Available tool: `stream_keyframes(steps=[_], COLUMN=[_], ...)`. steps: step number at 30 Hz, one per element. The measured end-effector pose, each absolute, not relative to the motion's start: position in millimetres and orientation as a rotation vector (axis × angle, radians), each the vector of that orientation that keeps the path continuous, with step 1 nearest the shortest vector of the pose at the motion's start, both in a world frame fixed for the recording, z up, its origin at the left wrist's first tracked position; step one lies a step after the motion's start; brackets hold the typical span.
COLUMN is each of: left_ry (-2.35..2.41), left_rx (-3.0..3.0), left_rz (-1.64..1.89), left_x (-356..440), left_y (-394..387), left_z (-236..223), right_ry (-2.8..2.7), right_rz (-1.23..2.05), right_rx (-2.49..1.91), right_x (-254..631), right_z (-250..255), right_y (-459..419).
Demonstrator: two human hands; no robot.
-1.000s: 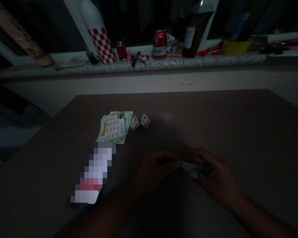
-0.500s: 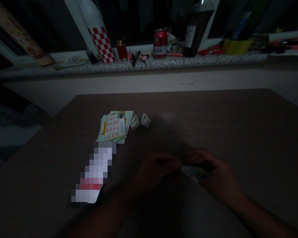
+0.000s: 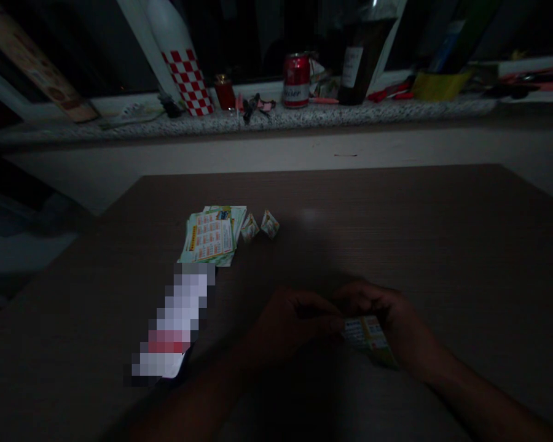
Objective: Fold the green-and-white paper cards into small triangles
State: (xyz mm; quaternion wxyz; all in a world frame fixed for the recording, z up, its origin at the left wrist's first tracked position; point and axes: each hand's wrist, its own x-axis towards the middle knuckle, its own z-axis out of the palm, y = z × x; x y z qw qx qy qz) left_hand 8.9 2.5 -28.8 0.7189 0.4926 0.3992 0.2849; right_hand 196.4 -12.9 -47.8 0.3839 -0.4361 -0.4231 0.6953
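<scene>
Head camera view, dimly lit: a person's two bare hands work together over a brown wood-grain table (image 3: 442, 233), on the part nearer the wearer and well in from the left edge. The left hand (image 3: 281, 328) pinches the left end of a small printed paper (image 3: 367, 334) between thumb and fingers, a narrow grip. The right hand (image 3: 408, 328) holds the same paper by its right side, fingers curled behind it; exactly how tightly is lost in shadow. The paper is between the hands, tilted, with a white, orange and green printed face showing.

Toward the table's far left corner lies a loose stack of papers (image 3: 212, 238), green-bordered and printed with small orange grids. Just beside the stack, on the side away from the left edge, sit two small folded paper pieces, a left one (image 3: 249, 228) and a right one (image 3: 270, 225), close together. Between the stack and the wearer lies a phone (image 3: 172, 368), its screen blurred out, slanting beside the left forearm.

Beyond the table's far edge, a speckled stone sill (image 3: 258, 121) carries a red-and-white checked bottle (image 3: 190, 80), a red can (image 3: 296, 80) and a dark bottle (image 3: 352, 77) with a pale label.
</scene>
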Motion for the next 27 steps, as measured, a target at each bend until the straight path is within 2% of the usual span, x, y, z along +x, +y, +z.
stream_keyframes(steps=[6,9,16,22,24,27], left_ry=[0.815,0.724,0.515,0.627,0.628,0.62], left_rx=[1.255,1.552,2.239,2.28,2.266,2.25], left_rz=[0.564,0.571,0.4,0.64,0.727,0.763], left_x=[3.9,1.0,-3.8,-11.9,-14.4,-16.0], left_y=[0.8,1.2,1.2,8.5,12.2,15.5], left_z=[-25.6,-15.9,-7.2,-18.4,-21.7,-23.8], right_ry=[-1.359,-1.533,-1.527,-1.439,-1.407,-1.533], right_rz=[1.697,1.652,1.768,1.664,1.594,1.283], right_rx=[-1.171,-1.175,-1.206,-1.248,-1.183,-1.129], right_x=[198.5,198.5,200.3,203.0,204.6,208.8], right_z=[-46.2,-37.4,-26.3,-30.4,-32.1,-32.5], right_y=[-11.4,-11.5,-12.2,-11.4,-12.1,-13.8])
